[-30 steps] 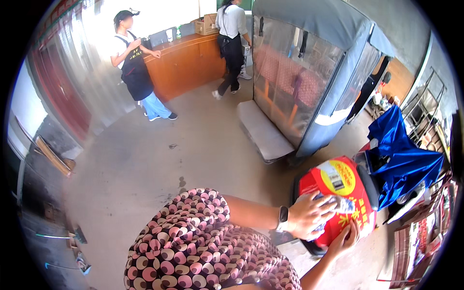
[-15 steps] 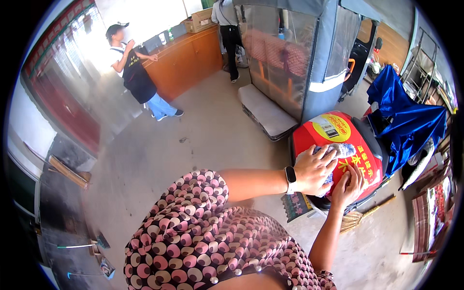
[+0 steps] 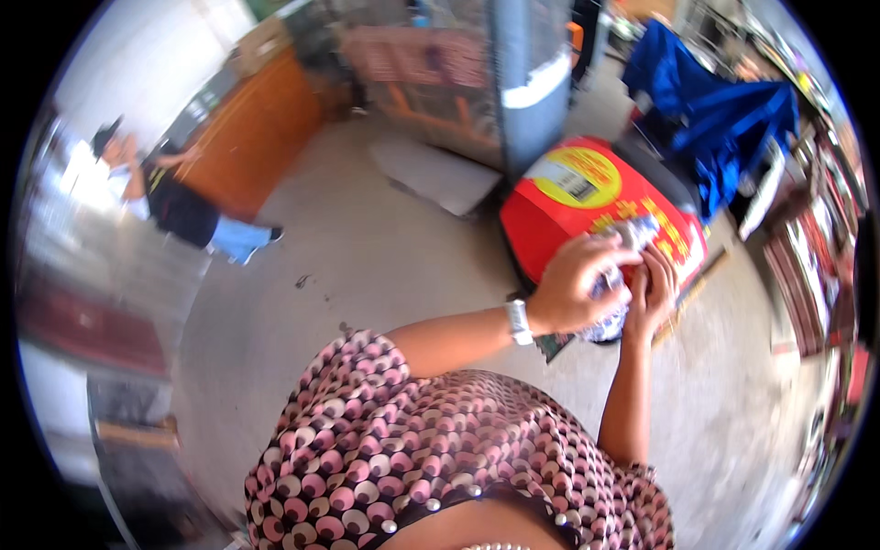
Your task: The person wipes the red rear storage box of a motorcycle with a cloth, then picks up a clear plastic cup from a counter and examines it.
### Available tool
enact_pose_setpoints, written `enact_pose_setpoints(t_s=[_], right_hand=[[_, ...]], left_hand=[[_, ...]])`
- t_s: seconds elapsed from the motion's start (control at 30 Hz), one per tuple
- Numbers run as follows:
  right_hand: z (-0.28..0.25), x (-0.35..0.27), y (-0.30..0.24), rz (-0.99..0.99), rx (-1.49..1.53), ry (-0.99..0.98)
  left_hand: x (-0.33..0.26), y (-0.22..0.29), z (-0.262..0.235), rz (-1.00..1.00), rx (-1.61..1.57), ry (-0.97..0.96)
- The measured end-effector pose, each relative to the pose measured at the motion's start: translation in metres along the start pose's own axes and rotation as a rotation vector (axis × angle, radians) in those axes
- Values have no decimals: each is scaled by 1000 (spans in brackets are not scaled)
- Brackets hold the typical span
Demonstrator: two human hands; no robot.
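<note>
Two hands (image 3: 610,289), one silvery packet (image 3: 632,234), one red drum (image 3: 587,206)

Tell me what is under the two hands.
A red bag with a yellow label lies on the floor below the left hand and right hand. They grip a crinkly silvery packet; its contents stay hidden.

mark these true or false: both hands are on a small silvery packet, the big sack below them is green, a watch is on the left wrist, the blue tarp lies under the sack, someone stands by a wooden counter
1. Both hands are on a small silvery packet. True: the left hand and right hand hold the packet between them.
2. The big sack is green. False: the sack is red with a yellow label.
3. A watch is on the left wrist. True: the watch sits there.
4. The blue tarp lies under the sack. False: the tarp hangs beyond it.
5. Someone stands by a wooden counter. True: a person stands beside the counter.
</note>
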State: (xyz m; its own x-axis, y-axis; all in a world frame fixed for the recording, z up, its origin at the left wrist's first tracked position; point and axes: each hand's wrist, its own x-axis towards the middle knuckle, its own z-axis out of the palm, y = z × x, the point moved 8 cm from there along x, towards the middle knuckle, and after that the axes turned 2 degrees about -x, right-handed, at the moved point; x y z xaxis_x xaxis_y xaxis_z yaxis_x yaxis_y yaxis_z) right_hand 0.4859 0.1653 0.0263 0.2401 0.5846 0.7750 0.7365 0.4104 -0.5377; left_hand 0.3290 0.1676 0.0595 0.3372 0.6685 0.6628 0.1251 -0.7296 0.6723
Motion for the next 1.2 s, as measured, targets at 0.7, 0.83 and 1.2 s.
enact_pose_setpoints(t_s=[0.7, 0.83, 1.2], right_hand=[[26, -7, -59, -287, -47, -567], [20, -5, -63, -356, 132, -582], [0, 1, 27, -414, 229, -282]], left_hand=[[-10, -54, -13, -203, -26, 219], [-9, -47, -23, -247, 229, 97], [-4, -32, -48, -298, 789, -37]])
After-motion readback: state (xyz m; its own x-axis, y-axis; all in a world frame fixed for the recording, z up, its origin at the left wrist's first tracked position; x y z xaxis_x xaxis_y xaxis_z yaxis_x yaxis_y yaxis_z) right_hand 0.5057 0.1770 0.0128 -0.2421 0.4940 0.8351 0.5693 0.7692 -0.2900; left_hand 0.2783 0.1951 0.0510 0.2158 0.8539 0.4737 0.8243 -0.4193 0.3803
